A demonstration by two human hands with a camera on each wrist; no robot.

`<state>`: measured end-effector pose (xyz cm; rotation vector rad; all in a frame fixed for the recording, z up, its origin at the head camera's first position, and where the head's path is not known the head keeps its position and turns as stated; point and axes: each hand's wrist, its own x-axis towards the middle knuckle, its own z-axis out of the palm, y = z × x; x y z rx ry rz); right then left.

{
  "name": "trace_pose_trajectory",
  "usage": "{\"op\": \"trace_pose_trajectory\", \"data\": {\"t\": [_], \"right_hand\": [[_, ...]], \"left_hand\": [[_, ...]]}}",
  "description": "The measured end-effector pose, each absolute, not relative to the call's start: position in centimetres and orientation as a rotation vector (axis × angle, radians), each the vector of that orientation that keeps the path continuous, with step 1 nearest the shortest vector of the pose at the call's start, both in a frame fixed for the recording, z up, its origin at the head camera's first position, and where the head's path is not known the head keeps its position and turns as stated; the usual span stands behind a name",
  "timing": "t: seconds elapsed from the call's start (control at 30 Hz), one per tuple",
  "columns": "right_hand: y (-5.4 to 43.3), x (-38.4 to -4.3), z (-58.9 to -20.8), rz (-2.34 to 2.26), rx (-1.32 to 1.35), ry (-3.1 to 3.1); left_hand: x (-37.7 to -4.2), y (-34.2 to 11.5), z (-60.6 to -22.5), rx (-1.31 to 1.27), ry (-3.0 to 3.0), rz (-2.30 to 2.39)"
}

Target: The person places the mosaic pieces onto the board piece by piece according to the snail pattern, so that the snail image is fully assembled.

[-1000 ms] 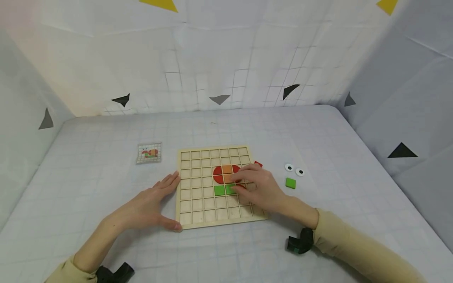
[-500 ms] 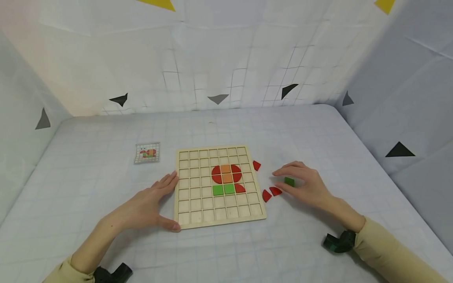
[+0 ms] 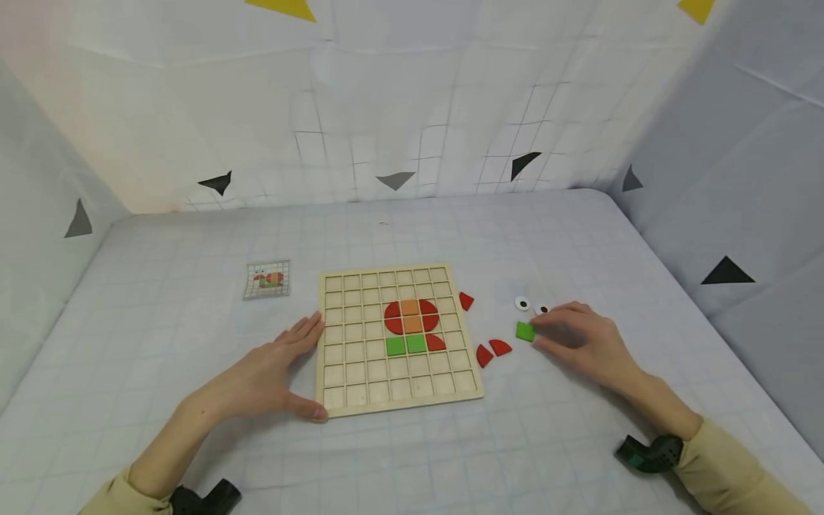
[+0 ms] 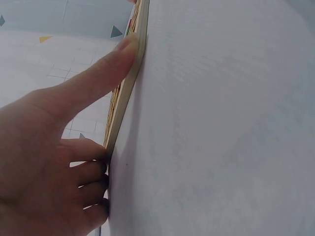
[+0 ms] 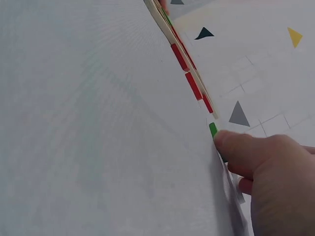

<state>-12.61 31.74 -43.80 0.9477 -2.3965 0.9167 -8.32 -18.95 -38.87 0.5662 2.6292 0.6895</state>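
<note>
A wooden grid board point(image 3: 367, 372) lies flat, with two orange squares, two green squares and several red quarter-circle pieces set in its cells. My left hand point(image 3: 273, 375) rests along the board's left edge. Its fingertips touch the upper side and its thumb point(image 4: 103, 73) presses the near corner. Right of the board, my right hand point(image 3: 589, 343) pinches a loose green square tile point(image 3: 524, 331) at its right side, thumb and index finger at its edges. The left wrist view shows the thumb on the board's rim; the right wrist view shows the thumb against the green tile point(image 5: 213, 129).
Three loose red quarter-circle pieces point(image 3: 500, 347) lie by the board's right edge. Two white eye discs point(image 3: 522, 304) sit behind the green tile, one partly behind the index finger. A small picture card point(image 3: 267, 280) lies at the back left.
My right hand has left the board and moved right to the loose green tile. A red quarter piece now shows in the board beside the green squares. My left hand stays put.
</note>
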Motion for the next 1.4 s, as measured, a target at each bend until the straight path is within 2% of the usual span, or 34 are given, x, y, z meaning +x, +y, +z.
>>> {"op": "trace_pose_trajectory", "data": {"t": [0.7, 0.97, 1.1, 1.4], "right_hand": [[31.6, -12.6, -43.9, 0.930, 0.973, -2.365], [31.5, -12.5, -43.6, 0.903, 0.874, -2.438], [30.3, -12.4, -42.8, 0.959, 0.854, -2.461], [23.9, -12.9, -41.7, 1.106, 1.032, -2.451]], "left_hand": [[-8.4, -18.9, -38.8, 0.583, 2.630, 0.699], [-8.3, -18.9, -38.8, 0.579, 2.631, 0.694], [-8.3, -18.9, -38.8, 0.588, 2.631, 0.699], [-8.3, -18.9, -38.9, 0.592, 2.630, 0.702]]}}
